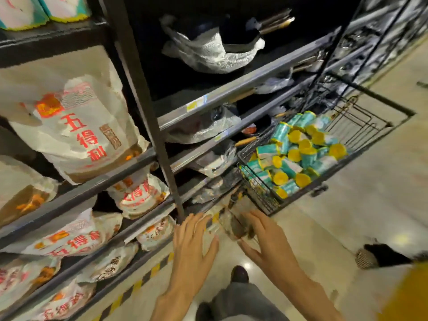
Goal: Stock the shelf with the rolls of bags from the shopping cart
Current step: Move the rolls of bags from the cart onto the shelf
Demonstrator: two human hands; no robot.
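Head cam looks fwd/down, tilted; shelf (143,158) left, shopping cart (347,144) right.

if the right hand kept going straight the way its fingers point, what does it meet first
Probably the near corner of the wire shopping cart, below the rolls of bags. The right hand is open; depth is unclear.

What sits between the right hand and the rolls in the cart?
In the head view, the cart's black wire front wall separates the right hand from the rolls; below it, only blurred shelf goods and bare floor.
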